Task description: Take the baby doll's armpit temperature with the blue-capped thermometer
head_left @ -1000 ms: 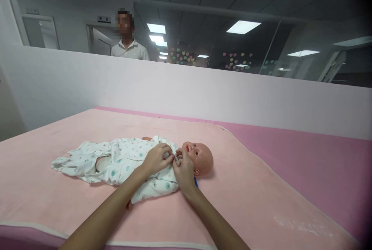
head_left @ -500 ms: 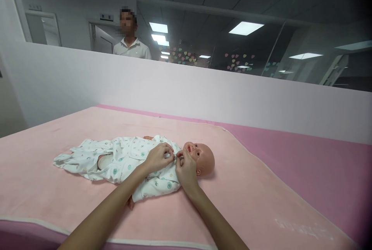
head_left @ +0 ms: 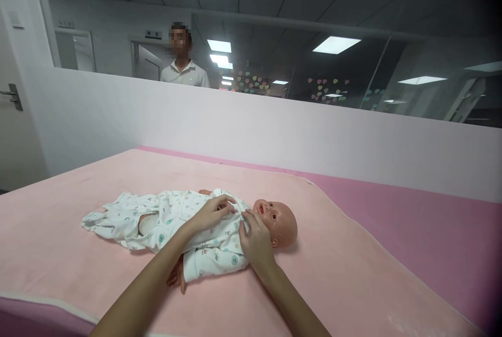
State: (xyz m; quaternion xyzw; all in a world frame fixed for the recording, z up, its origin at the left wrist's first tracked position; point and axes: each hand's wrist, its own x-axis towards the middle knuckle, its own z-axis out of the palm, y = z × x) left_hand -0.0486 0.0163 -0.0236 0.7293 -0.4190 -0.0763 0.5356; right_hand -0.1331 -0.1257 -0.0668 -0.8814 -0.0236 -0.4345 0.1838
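Observation:
A baby doll (head_left: 276, 218) lies on its back on a pink blanket (head_left: 337, 258), head to the right. It wears a white printed romper (head_left: 172, 217). My left hand (head_left: 209, 212) rests on the doll's chest with fingers stretched toward the collar. My right hand (head_left: 257, 240) sits beside the doll's neck, fingers pinching the romper's collar edge. The doll's bare hand (head_left: 176, 277) sticks out of the near sleeve.
A low white partition (head_left: 274, 128) stands behind the bed, with glass above it. A person in a white shirt (head_left: 184, 71) stands beyond the glass. A door with a handle (head_left: 11, 94) is at the far left.
My left hand's fingers have loosened from a pinch at the collar and now lie flatter on the chest. My right hand has shifted slightly lower on the collar. The view moved a little.

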